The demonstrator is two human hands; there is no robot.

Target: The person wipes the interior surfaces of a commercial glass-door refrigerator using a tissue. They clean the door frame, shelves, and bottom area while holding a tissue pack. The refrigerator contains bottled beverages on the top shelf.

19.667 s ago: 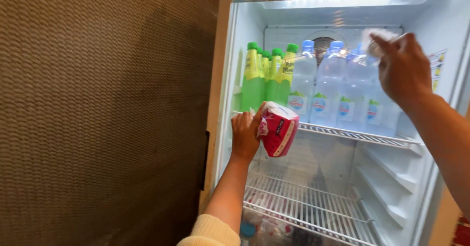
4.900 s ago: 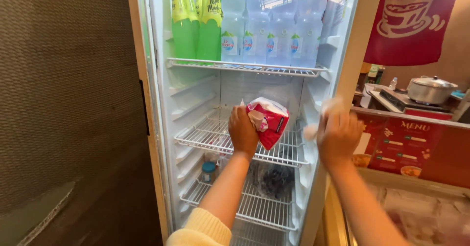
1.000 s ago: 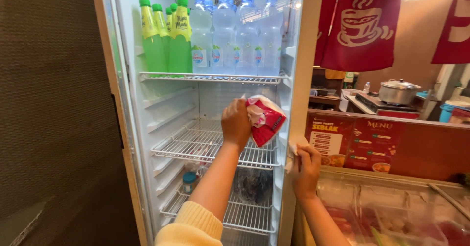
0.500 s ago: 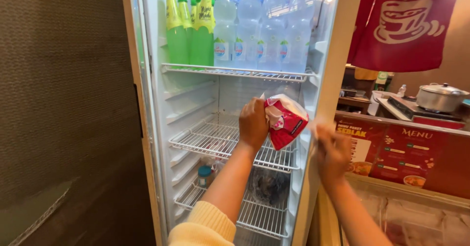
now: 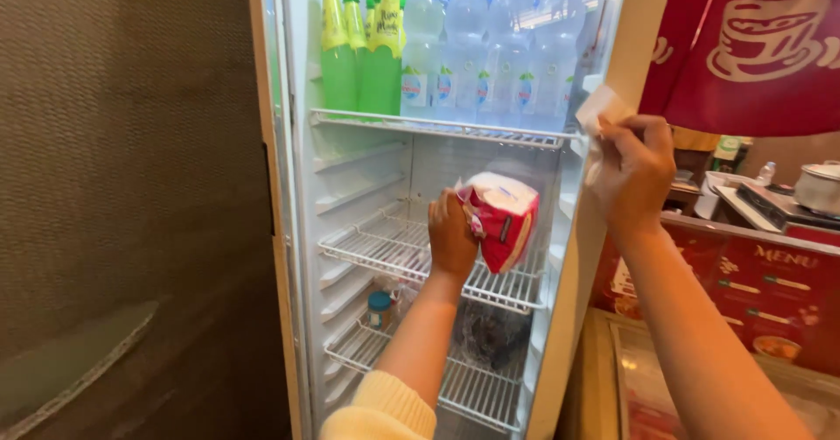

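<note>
- Two hands are busy at the open fridge (image 5: 293, 230). The right hand (image 5: 634, 173) has its grip closed on a white tissue (image 5: 599, 108), and it presses the tissue on the right edge of the fridge, next to the end of the top shelf (image 5: 437, 128).
- Left of that grip, and lower, the left hand (image 5: 451, 239) has its grip closed on a red and white tissue pack (image 5: 503, 217). The pack hangs in the air just above the middle shelf (image 5: 394, 252) and does not touch it.
- To wipe well, it looks best to keep the tissue flat under the fingers and push in slow, straight rubs along the edge.
- Green bottles (image 5: 359, 51) and clear water bottles (image 5: 486, 55) stand up and to the left of the wiping grip. The wiping hand should stay off them so none tip over.
- The pack should be kept still and out of the way, so the wiping hand has room.
- Below the holding grip sit a small jar with a blue lid (image 5: 379, 310) and a dark bag (image 5: 490, 335) on the low shelf.
- A red banner (image 5: 752, 46) hangs to the right of the wiping grip, and a pot (image 5: 821, 186) sits farther right.
</note>
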